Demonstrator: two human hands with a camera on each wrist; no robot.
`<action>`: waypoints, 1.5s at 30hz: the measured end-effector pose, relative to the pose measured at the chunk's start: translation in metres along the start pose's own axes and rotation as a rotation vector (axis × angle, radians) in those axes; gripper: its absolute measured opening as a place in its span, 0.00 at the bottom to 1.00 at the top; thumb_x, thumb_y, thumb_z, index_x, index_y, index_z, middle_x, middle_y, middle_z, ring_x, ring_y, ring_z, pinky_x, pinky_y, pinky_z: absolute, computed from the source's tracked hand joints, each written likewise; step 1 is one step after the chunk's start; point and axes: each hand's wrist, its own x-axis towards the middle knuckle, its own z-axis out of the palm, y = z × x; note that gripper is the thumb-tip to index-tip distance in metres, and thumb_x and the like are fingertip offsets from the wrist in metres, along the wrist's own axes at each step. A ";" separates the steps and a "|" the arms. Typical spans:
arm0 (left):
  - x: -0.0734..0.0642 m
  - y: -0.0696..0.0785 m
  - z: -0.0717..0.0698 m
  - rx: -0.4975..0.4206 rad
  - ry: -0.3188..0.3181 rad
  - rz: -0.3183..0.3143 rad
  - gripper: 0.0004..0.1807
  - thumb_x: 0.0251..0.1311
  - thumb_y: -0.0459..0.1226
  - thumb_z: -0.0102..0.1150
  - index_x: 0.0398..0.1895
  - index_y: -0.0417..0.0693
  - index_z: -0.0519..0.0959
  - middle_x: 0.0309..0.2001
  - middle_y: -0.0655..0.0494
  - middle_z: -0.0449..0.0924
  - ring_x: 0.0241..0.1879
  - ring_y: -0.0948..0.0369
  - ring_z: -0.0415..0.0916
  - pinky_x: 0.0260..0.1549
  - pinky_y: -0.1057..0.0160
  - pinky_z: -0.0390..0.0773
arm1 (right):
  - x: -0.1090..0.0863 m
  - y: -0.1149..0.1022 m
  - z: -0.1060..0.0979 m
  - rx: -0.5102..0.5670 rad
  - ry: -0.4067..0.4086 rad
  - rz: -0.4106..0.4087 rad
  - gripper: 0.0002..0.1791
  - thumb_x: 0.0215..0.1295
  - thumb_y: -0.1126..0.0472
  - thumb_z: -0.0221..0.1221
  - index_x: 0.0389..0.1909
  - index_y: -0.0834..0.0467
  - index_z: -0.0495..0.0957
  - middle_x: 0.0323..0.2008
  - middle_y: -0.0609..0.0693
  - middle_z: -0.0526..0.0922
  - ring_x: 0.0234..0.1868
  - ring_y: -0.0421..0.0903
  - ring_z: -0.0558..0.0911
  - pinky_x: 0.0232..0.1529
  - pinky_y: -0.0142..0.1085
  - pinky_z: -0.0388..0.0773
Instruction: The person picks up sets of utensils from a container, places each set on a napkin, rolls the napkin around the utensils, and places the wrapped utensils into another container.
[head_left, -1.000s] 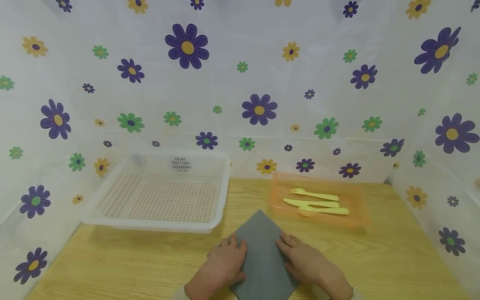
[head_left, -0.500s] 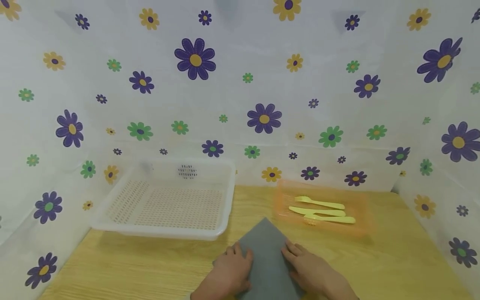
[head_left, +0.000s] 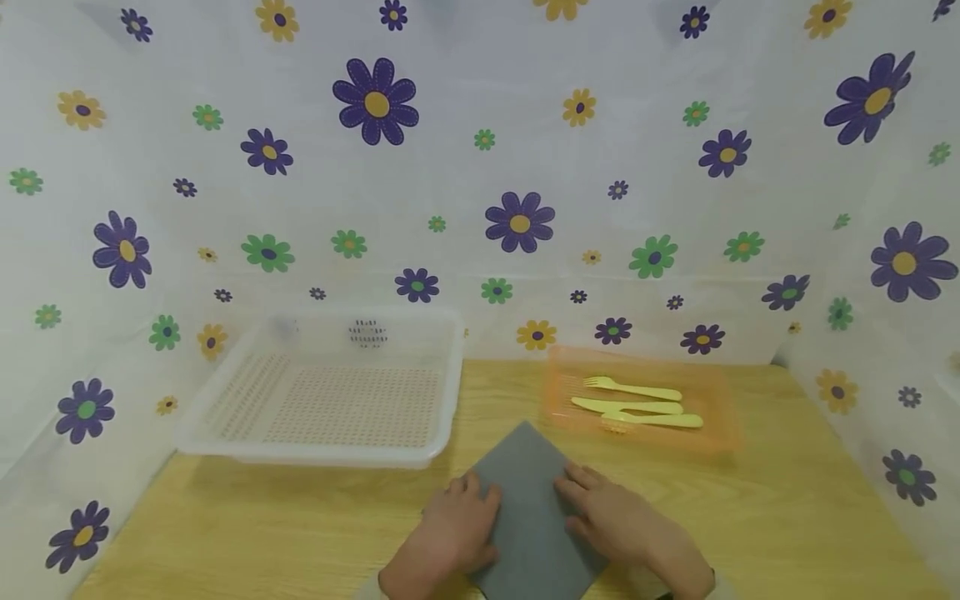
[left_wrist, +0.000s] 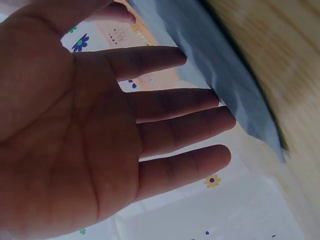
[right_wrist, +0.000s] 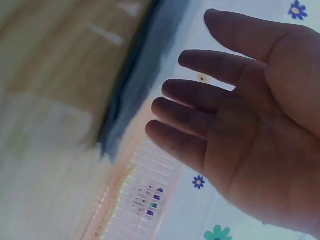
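A flat grey cloth (head_left: pixel 525 517) lies on the table, one corner pointing away from me. My left hand (head_left: pixel 459 525) rests on its left edge with the fingers extended. On the opposite edge, my right hand (head_left: pixel 611 517) touches the cloth with fairly straight fingers. The left wrist view has the left fingertips right at the side of the cloth (left_wrist: pixel 235 95). From the right wrist, the palm and relaxed fingers appear beside the cloth (right_wrist: pixel 135 85), with nothing gripped. The cloth's near end runs out of the head view.
A white perforated basket (head_left: pixel 315 458) stands at the back left. At the back right, an orange tray (head_left: pixel 716 442) holds a yellow fork (head_left: pixel 637 389), knife (head_left: pixel 630 407) and spoon (head_left: pixel 660 420). A flower-printed sheet (head_left: pixel 450 183) encloses the table's back and sides.
The head view dips and comes back slightly, shifting the whole scene. Both hands stay at the cloth's edges, and the cloth keeps its place on the table.
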 end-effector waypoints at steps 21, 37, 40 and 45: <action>0.066 0.021 -0.033 -0.625 0.183 0.190 0.12 0.71 0.37 0.49 0.51 0.45 0.78 0.45 0.54 0.83 0.39 0.64 0.80 0.38 0.64 0.78 | 0.007 0.027 -0.063 -0.060 0.363 0.014 0.08 0.64 0.69 0.62 0.44 0.64 0.82 0.37 0.53 0.84 0.35 0.48 0.83 0.35 0.42 0.81; 0.122 0.035 -0.022 -1.224 0.286 -0.169 0.17 0.69 0.35 0.50 0.58 0.37 0.68 0.43 0.47 0.73 0.34 0.57 0.72 0.28 0.61 0.71 | 0.032 0.073 -0.094 -0.044 0.280 0.193 0.12 0.65 0.68 0.55 0.45 0.69 0.81 0.39 0.60 0.85 0.39 0.55 0.83 0.43 0.51 0.80; 0.132 0.034 -0.021 -1.183 0.384 -0.260 0.15 0.67 0.33 0.49 0.55 0.37 0.69 0.43 0.46 0.67 0.33 0.56 0.67 0.28 0.61 0.67 | 0.040 0.082 -0.093 -0.033 0.242 0.225 0.13 0.63 0.68 0.54 0.46 0.69 0.80 0.40 0.61 0.84 0.39 0.55 0.82 0.44 0.51 0.80; 0.143 0.026 -0.019 -1.110 0.420 -0.315 0.13 0.64 0.32 0.49 0.51 0.38 0.69 0.40 0.46 0.64 0.30 0.56 0.64 0.27 0.62 0.65 | 0.055 0.095 -0.088 0.005 0.183 0.296 0.14 0.62 0.68 0.55 0.47 0.68 0.80 0.46 0.64 0.84 0.45 0.59 0.83 0.49 0.53 0.79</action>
